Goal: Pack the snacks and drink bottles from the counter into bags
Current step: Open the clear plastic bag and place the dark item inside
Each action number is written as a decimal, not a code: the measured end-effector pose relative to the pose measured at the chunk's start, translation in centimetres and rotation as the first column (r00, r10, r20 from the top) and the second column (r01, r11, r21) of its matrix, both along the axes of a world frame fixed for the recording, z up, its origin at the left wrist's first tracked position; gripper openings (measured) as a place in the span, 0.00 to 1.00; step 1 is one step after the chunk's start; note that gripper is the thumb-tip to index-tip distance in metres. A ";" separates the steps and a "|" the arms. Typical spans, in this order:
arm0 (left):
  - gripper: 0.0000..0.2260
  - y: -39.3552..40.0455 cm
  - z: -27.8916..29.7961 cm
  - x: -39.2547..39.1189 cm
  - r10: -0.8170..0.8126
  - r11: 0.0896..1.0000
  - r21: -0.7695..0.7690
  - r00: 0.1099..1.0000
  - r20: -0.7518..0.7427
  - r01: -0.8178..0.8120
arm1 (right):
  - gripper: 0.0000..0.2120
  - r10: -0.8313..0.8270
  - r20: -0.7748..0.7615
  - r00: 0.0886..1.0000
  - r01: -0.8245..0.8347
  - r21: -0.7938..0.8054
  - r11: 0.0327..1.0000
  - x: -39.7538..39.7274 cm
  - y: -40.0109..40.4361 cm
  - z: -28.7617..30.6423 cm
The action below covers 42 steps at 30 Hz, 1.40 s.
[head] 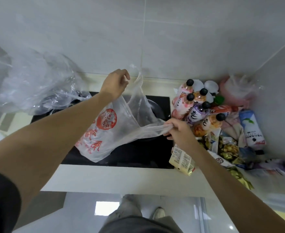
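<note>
Fingers and thumb of the left hand (116, 84) curled round one thin handle of a clear plastic bag (114, 132), lifting it above the black cooktop (138, 153). The right hand (178, 130) pinched the other handle, twisted into a cord and drawn out sideways toward the snack pile. Between the two grips the bag's mouth gaped upward and toward the wall, its long axis slanting down and left to a rounded bottom that hung over the cooktop's near half. The film was see-through and creased, printed with a red round emblem and red characters too crumpled to read. Whether anything lay inside could not be made out.

Just right of the cooktop, black-capped drink bottles (198, 105) stood crowded on the pale counter (121, 177), leaning in pink, orange and purple labels. Snack packets (225, 145) were heaped in front of them, overlapping so that few could be told apart. A yellow packet (182, 158) lay partly under the right wrist. A white-and-blue bottle (252, 128) rested on its side against the corner wall, and behind it a pinkish bag (237, 91) showed only as a blur. At far left a bundle of clear plastic (30, 84) ran out of view.
</note>
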State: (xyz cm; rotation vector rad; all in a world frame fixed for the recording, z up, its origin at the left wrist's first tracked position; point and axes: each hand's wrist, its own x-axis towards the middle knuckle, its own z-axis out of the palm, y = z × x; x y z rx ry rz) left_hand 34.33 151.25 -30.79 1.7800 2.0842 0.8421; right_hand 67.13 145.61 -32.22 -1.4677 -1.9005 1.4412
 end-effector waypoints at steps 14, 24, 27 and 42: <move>0.10 -17.1 15.3 1.9 0.164 0.966 0.219 0.982 -0.095 -0.140 | 0.06 -0.027 -0.300 0.954 0.056 0.090 0.994 -0.8 0.1 9.1; 0.22 -24.1 18.6 6.5 0.136 0.939 0.335 0.977 -0.163 -0.075 | 0.10 0.169 -0.261 0.950 -0.052 0.402 0.914 0.7 -2.6 15.3; 0.25 -24.8 18.2 7.5 0.116 0.939 0.342 0.967 -0.225 -0.033 | 0.11 0.196 -0.226 0.954 -0.073 0.460 0.885 1.2 -3.5 15.1; 0.08 -24.7 11.3 4.2 -0.110 0.986 0.073 0.919 -0.379 0.148 | 0.12 0.230 0.161 0.960 -0.280 0.606 0.744 -2.3 -5.5 11.7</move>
